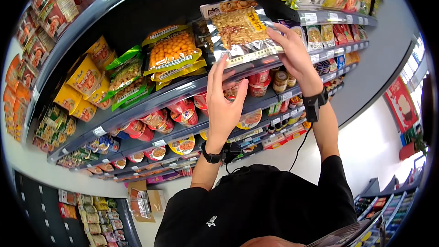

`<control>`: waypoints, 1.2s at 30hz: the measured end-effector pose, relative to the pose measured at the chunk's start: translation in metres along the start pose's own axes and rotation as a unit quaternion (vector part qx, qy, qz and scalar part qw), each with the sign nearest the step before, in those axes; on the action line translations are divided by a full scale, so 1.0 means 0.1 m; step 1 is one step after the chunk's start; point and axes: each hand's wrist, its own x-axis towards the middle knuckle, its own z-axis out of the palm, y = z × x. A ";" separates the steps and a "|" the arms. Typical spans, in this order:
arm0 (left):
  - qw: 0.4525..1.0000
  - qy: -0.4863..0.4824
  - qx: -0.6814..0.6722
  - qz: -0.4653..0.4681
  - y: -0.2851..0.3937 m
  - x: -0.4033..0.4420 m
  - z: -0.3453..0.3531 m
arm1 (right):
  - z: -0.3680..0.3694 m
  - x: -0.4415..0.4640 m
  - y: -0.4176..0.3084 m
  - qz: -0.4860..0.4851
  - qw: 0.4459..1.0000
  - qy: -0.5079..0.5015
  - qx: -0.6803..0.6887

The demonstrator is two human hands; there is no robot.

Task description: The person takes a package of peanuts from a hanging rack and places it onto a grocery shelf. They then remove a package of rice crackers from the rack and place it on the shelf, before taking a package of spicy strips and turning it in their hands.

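Head view. Nearest: black shirt (263, 206), small white emblem (211, 221) on it, no lettering made out. Black straps on both wrists.

Left hand (224, 112) spread, thumb well away from the fingers, fingertips at the packet's lower left corner; whether they touch, cannot tell. Right hand (295, 52) pinches the right edge of the packet (240, 27), fingers over its face; thumb side hidden.

Packet is tilted, face to the camera, over the front edge of the shelf (173, 95); whether it rests there, cannot tell. Step in hand, by my judgement: handling and squaring up this one packet. Next move seems to call for a firm right pinch and left fingers on the lower edge; foil looks slick.

Labels: packet has a yellow panel with dark characters, a dark logo top left, a printed strip along the bottom; wording not legible. Just left, yellow packets (173, 48) with a strip of Chinese characters, too blurred to trust. Then green packets (125, 75), yellow tubs (84, 75). Red tubs (183, 112) one shelf down. Price tags (99, 131) unreadable.

Far off: carton (156, 200) on the floor, red poster (401, 103).
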 end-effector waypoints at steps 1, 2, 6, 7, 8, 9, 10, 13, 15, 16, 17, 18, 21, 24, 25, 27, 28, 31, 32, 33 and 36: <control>1.000 0.005 0.017 -0.009 0.01 0.02 0.03 | 0.00 0.10 0.01 0.013 0.999 -0.036 0.004; 0.999 0.011 0.034 -0.018 0.02 0.04 0.05 | -0.01 0.22 0.05 0.025 0.997 -0.072 0.008; 0.997 0.039 0.050 -0.038 -0.06 0.11 0.15 | -0.02 0.53 0.15 0.065 0.993 -0.099 -0.013; 0.997 0.043 0.045 -0.037 -0.06 0.12 0.17 | -0.04 0.58 0.14 0.065 0.990 -0.118 -0.033; 0.997 0.046 0.050 -0.037 -0.06 0.12 0.18 | -0.04 0.61 0.16 0.066 0.990 -0.123 -0.030; 0.996 0.043 0.061 -0.050 -0.06 0.12 0.18 | 0.01 0.61 0.15 0.079 0.989 -0.114 -0.049; 0.995 0.038 0.070 -0.062 -0.07 0.12 0.19 | 0.01 0.62 0.14 0.091 0.988 -0.101 -0.070; 0.993 0.040 0.092 -0.069 -0.10 0.12 0.22 | 0.00 0.67 0.14 0.092 0.986 -0.113 -0.081; 0.990 0.042 0.102 -0.083 -0.11 0.11 0.24 | -0.01 0.70 0.12 0.091 0.981 -0.134 -0.105; 0.990 0.042 0.102 -0.093 -0.11 0.11 0.26 | -0.04 0.72 0.09 0.092 0.981 -0.135 -0.105; 0.989 0.042 0.102 -0.102 -0.11 0.10 0.27 | -0.07 0.74 0.05 0.093 0.972 -0.154 -0.148; 0.988 0.042 0.103 -0.103 -0.11 0.09 0.28 | -0.10 0.74 0.03 0.093 0.962 -0.174 -0.190; 0.987 0.039 0.114 -0.110 -0.13 0.06 0.27 | -0.23 0.75 0.06 -0.002 0.912 -0.175 -0.370; 0.984 0.043 0.140 -0.101 -0.13 0.02 0.26 | -0.26 0.56 0.20 -0.128 0.866 -0.128 -0.467; 0.983 0.045 0.147 -0.098 -0.10 0.01 0.26 | -0.23 0.46 0.17 -0.111 0.885 -0.123 -0.436; 0.982 0.048 0.156 -0.095 -0.06 -0.03 0.24 | -0.18 0.23 0.05 -0.142 0.870 -0.091 -0.464; 0.982 0.054 0.158 -0.085 -0.05 -0.06 0.22 | -0.16 0.12 0.04 -0.174 0.852 -0.059 -0.491; 0.986 0.057 0.148 -0.058 -0.05 -0.16 0.14 | -0.06 -0.34 -0.02 -0.276 0.876 -0.057 -0.392; 0.988 0.050 0.139 -0.042 -0.06 -0.19 0.10 | -0.03 -0.47 -0.03 -0.285 0.890 -0.068 -0.348; 0.992 0.056 0.106 -0.036 0.00 -0.22 0.08 | 0.01 -0.60 -0.02 -0.283 0.898 -0.092 -0.323; 0.994 0.013 0.060 -0.089 0.05 -0.38 -0.09 | 0.12 -0.94 0.05 -0.226 0.932 -0.164 -0.232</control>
